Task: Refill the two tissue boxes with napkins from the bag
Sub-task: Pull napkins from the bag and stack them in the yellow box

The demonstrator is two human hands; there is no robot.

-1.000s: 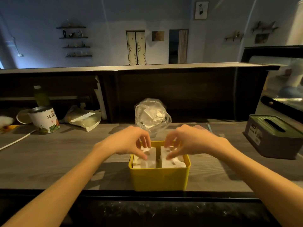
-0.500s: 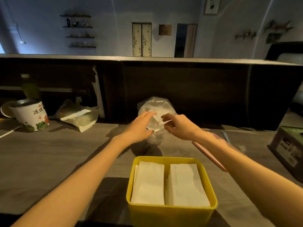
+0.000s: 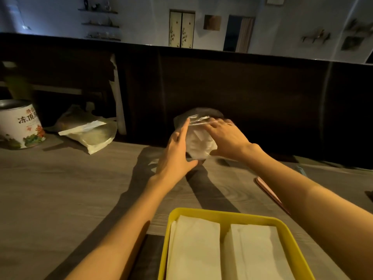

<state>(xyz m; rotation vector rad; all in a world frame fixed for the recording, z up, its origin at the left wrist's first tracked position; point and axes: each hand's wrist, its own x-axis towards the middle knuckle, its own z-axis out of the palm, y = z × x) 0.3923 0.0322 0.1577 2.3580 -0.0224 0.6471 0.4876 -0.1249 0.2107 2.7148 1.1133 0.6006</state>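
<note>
Reaching forward with both arms, we have our hands around a clear plastic bag (image 3: pixel 198 136) that stands on the wooden counter (image 3: pixel 80 188) at about twelve o'clock, close against the dark back panel. Our left hand (image 3: pixel 175 156) sits on the bag's nine o'clock side, its fingers fairly straight and laid flat along the plastic, the index finger pointing up toward the crinkled top. Our right hand (image 3: pixel 227 138) is at the three o'clock side and slightly higher, fingers spread over the upper edge; we cannot tell for sure whether they pinch the film or merely press on it. The bag lies directly between the two hands, upright and rounded, its long axis roughly vertical, with the opening apparently at the top under the right fingers, so that hand looks nearer to the mouth. Inside we can see white napkins (image 3: pixel 196 144), bunched and folded unevenly behind shiny, wrinkled film. At six o'clock, nearest to us and well apart from the bag, sits a yellow tissue box (image 3: pixel 203 211), open on top and already holding two neat side-by-side stacks of pale folded napkins. We judge this box looks filled, and the hands are now working the bag open for more. The second box is not visible. At ten o'clock sit a printed tin (image 3: pixel 19 124) and a flat plastic packet (image 3: pixel 90 132).
</note>
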